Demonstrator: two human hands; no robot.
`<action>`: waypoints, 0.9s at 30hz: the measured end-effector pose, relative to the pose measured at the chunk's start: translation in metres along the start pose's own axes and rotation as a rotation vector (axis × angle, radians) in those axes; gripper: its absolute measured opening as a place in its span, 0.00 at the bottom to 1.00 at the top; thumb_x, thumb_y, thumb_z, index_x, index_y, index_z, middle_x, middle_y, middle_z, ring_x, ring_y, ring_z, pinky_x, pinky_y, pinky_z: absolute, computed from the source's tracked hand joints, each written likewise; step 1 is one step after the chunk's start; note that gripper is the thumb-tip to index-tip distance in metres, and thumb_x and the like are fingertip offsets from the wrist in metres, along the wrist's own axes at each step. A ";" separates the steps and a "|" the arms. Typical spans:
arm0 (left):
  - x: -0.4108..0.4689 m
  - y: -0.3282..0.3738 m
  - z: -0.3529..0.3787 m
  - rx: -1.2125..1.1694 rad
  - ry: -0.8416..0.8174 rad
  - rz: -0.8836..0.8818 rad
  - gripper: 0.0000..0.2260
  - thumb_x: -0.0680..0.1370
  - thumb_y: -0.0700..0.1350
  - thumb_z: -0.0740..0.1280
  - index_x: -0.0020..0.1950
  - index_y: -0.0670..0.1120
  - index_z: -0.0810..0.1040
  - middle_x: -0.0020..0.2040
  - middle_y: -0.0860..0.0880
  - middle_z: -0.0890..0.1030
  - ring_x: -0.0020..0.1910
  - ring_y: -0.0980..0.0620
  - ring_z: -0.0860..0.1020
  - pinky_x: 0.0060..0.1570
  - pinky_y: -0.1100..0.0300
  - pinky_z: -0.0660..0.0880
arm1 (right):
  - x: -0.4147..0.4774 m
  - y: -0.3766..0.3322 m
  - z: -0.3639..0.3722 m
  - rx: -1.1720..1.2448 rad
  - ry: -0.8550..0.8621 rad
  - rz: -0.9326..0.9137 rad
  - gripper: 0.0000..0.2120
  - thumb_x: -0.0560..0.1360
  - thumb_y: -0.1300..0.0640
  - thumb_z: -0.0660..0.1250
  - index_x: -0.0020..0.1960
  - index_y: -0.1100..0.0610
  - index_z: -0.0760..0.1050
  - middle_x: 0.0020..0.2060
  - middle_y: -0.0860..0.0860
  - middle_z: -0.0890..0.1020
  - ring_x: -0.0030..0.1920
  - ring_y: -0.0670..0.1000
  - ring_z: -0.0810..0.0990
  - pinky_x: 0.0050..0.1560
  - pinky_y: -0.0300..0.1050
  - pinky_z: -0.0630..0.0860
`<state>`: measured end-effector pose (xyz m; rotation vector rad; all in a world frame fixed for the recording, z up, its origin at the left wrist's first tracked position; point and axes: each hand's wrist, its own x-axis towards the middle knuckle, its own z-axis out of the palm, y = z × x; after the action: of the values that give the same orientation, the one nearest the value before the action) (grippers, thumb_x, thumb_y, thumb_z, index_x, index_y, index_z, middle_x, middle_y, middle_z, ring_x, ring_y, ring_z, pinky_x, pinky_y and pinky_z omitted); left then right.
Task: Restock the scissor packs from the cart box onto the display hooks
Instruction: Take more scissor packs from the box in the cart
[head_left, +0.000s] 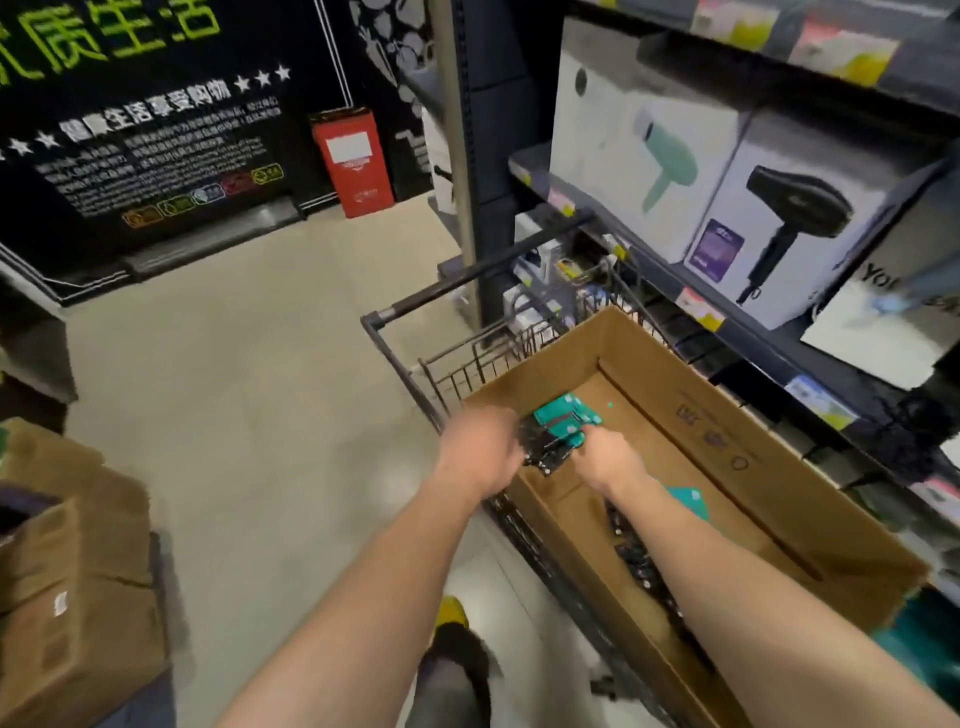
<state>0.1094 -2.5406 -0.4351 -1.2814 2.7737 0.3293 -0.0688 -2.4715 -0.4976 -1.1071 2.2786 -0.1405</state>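
Observation:
A stack of scissor packs (558, 423) with teal cards and black scissors hangs just over the left end of the open cardboard box (737, 415) in the wire cart (457, 374). My left hand (480, 449) grips the stack's left side. My right hand (610, 457) holds its right side from inside the box. More packs lie on the box floor: one teal card (688, 501) beside my right forearm and several black pieces (636, 553) along the near wall. No display hooks are in view.
Shelves on the right hold hair-dryer boxes (649, 156) with price tags along the edges. A red bin (353, 161) stands at the far wall. Cardboard cartons (72, 571) are stacked at the lower left. Beige floor (249, 364) lies open to the left of the cart.

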 end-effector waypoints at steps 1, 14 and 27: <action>0.014 -0.011 0.001 0.008 -0.020 0.040 0.16 0.80 0.53 0.62 0.66 0.52 0.76 0.59 0.49 0.81 0.59 0.46 0.79 0.63 0.48 0.75 | 0.008 -0.006 0.001 0.004 -0.001 0.031 0.18 0.76 0.52 0.61 0.63 0.56 0.75 0.60 0.58 0.81 0.59 0.61 0.80 0.55 0.50 0.77; 0.102 -0.043 0.034 -0.014 -0.255 0.309 0.14 0.81 0.54 0.60 0.63 0.50 0.73 0.60 0.47 0.80 0.59 0.44 0.79 0.57 0.48 0.75 | 0.066 -0.031 0.033 0.173 0.035 0.375 0.18 0.79 0.47 0.61 0.64 0.54 0.76 0.57 0.57 0.81 0.56 0.60 0.81 0.53 0.50 0.78; 0.156 -0.022 0.092 -0.019 -0.419 0.231 0.18 0.80 0.55 0.61 0.69 0.51 0.72 0.63 0.48 0.79 0.62 0.46 0.78 0.60 0.49 0.77 | 0.174 -0.006 0.092 0.553 0.003 0.675 0.25 0.75 0.38 0.66 0.61 0.57 0.76 0.57 0.58 0.82 0.56 0.59 0.83 0.52 0.50 0.80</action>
<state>0.0222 -2.6502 -0.5516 -0.7808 2.5542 0.5661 -0.0966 -2.5904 -0.6523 -0.0440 2.2780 -0.4579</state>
